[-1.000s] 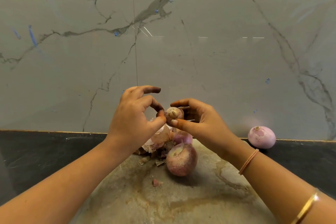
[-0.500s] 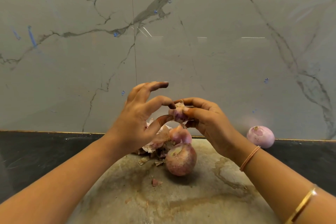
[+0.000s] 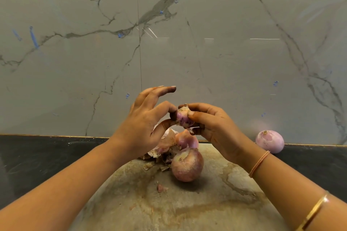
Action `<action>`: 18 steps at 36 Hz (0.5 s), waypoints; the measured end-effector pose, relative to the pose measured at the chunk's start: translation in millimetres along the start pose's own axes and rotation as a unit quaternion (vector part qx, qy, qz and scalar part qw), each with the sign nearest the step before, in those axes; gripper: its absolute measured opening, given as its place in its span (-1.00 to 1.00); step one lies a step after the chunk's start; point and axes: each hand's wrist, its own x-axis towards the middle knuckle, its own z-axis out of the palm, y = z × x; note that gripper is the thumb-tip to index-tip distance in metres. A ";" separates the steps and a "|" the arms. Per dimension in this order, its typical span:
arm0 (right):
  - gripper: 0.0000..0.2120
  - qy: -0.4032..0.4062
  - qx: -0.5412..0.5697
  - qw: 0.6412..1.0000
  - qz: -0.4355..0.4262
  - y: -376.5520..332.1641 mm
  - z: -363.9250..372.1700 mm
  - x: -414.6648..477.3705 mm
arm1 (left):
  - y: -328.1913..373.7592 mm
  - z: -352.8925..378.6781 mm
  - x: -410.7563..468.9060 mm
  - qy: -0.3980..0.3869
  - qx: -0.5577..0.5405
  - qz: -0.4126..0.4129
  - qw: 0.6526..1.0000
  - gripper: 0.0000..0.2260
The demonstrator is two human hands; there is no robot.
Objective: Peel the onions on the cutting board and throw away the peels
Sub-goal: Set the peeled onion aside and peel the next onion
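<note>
Onions number four in the head view. A small onion, purple-white and partly skinned, is held in the air above the far edge of the cutting board. The right hand curls its fingers round it, and the left hand pinches its left side with thumb and forefinger, the other fingers spread. A large round brown-skinned onion sits near the board's middle. A pink onion lies just behind it, beside a heap of papery peels at the far edge. A smooth peeled onion rests off the board on the dark counter, against the veined marble wall. The board's mottled, stained near half is open.
</note>
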 end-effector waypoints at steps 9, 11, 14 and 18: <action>-0.80 0.026 0.043 0.999 0.008 -3.2 -0.2 -0.4 | -0.2 0.5 0.6 -0.007 -0.002 -0.024 1.000 -0.91; -0.82 0.038 0.079 0.996 0.013 -4.6 -1.5 -0.5 | -0.1 0.8 -0.1 -0.014 -0.001 -0.028 1.000 -0.92; -0.81 0.050 0.135 0.989 0.023 -5.7 -3.9 -0.6 | 0.0 1.1 -1.3 -0.018 -0.003 -0.038 0.999 -0.95; -0.78 0.048 0.192 0.979 0.040 -7.4 -5.1 -0.8 | -1.5 1.9 -1.7 -0.022 0.008 -0.073 0.997 -0.90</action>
